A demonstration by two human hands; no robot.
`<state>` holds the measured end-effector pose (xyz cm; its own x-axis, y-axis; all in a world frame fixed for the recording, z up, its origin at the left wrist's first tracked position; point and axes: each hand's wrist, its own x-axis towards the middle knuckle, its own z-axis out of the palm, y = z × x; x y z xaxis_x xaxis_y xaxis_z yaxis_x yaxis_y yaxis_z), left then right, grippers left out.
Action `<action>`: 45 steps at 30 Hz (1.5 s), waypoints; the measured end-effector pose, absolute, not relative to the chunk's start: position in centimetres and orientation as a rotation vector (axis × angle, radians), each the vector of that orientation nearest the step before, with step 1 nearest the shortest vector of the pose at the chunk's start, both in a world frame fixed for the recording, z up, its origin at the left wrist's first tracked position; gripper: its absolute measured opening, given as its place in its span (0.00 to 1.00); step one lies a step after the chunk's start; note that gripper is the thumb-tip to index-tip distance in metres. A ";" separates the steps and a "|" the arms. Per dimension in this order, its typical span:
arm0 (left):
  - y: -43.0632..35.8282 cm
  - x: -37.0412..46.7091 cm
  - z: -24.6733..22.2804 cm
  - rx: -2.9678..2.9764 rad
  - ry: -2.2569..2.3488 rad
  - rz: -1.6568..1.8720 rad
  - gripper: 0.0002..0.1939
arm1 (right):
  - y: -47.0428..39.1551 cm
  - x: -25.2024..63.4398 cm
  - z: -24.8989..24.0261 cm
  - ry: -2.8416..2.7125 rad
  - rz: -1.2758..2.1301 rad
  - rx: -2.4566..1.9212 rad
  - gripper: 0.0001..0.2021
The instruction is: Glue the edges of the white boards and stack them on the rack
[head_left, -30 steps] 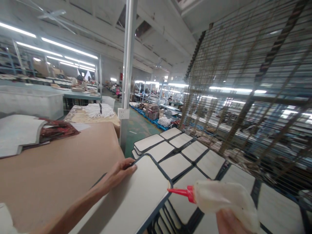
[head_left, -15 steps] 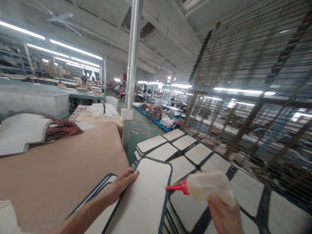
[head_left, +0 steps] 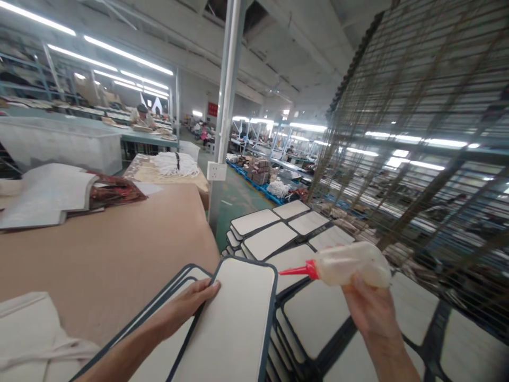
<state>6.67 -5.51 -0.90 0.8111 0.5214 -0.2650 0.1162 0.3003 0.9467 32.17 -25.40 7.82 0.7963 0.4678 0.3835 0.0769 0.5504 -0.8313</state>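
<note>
My left hand is closed on the left edge of a pale rectangular panel with rounded corners and a dark blue border. The thumb lies on its face. In my right hand is a translucent squeeze bottle, lying nearly level. Its red nozzle points left, the tip beside the panel's upper right corner. Whether tip and border touch I cannot tell. More bordered panels lie under my left forearm.
Stacks of similar panels spread at the right, before a wire rack. A brown-topped table holds grey-white pieces at left. A metal post stands mid-view. A person is farther back.
The nozzle tip has moved up along the panel's right edge to near its corner. The view has shifted, showing more pale cloth at the lower left. Both hands keep their holds.
</note>
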 end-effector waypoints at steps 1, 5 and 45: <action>-5.5 6.6 -0.9 1.276 0.592 0.314 0.23 | -25.3 32.2 8.1 -0.657 0.266 -0.978 0.27; -6.2 6.9 -0.7 1.228 0.548 0.370 0.24 | -24.9 32.3 9.3 -0.761 0.339 -1.010 0.25; -6.4 7.2 0.3 1.232 0.520 0.533 0.29 | -26.3 31.1 12.5 -0.807 0.327 -1.073 0.24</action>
